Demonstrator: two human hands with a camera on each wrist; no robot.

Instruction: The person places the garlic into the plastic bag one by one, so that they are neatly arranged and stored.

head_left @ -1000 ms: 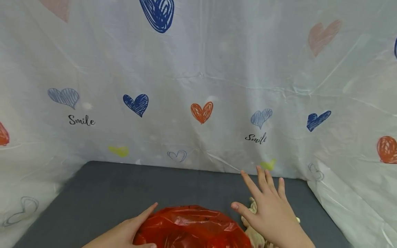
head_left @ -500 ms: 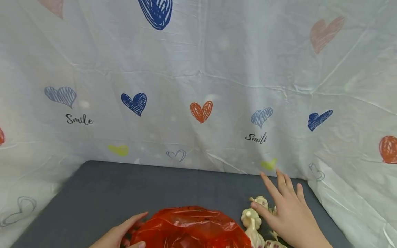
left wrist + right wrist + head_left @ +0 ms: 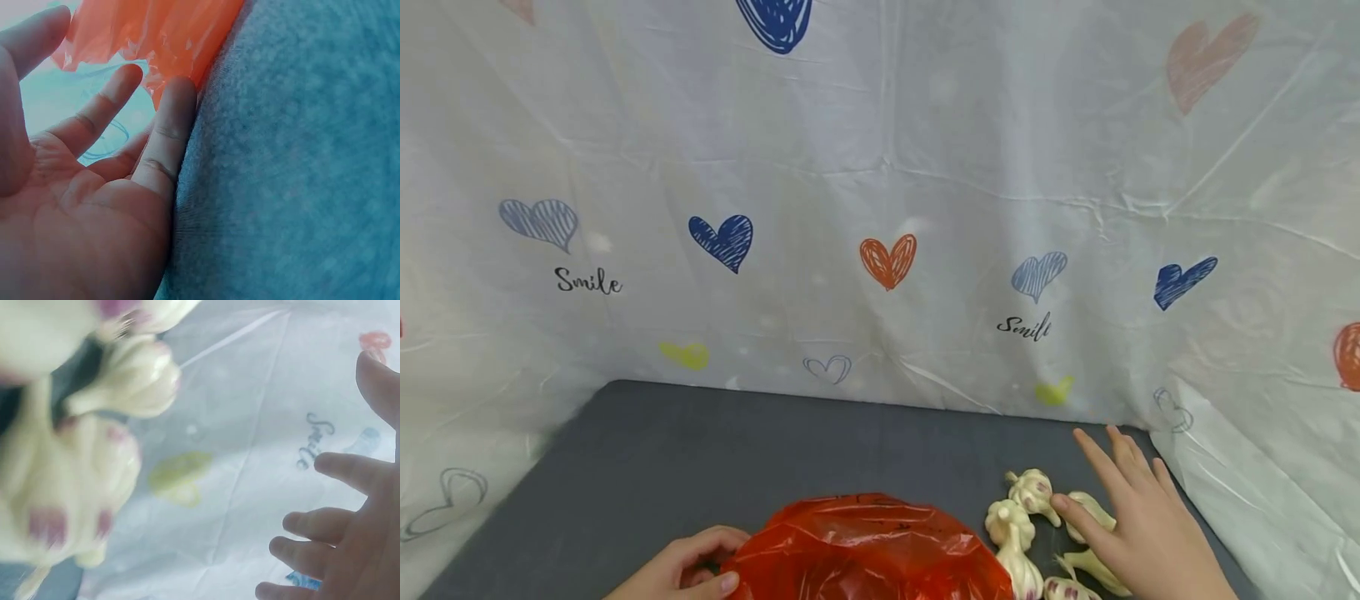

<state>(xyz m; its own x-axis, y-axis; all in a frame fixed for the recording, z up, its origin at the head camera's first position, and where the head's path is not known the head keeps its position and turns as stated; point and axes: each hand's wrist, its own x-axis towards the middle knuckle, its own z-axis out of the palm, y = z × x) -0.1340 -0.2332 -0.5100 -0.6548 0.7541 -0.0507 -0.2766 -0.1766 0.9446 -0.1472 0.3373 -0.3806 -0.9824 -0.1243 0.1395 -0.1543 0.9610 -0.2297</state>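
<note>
A crumpled red plastic bag (image 3: pixel 872 542) lies at the front middle of the dark table, cut off by the lower edge of the head view. My left hand (image 3: pixel 688 562) is at its left side, fingertips close to the bag's edge (image 3: pixel 156 37); in the left wrist view the thumb stands apart and the fingers are loosely bent, not gripping. Right of the bag lie several garlic bulbs (image 3: pixel 1033 490), pale with purple patches. Above the rightmost ones my right hand (image 3: pixel 1150 525) is spread, holding nothing. Large blurred garlic (image 3: pixel 140 378) appears beside that hand in the right wrist view.
A white plastic sheet (image 3: pixel 955 208) printed with hearts and "Smile" hangs behind the table and along both sides. The dark grey table top (image 3: pixel 700 450) ends against it at the back.
My right hand has moved to the right, uncovering more garlic bulbs. The left hand has shifted slightly left, its fingers more bent. The head view has tilted down a little.
</note>
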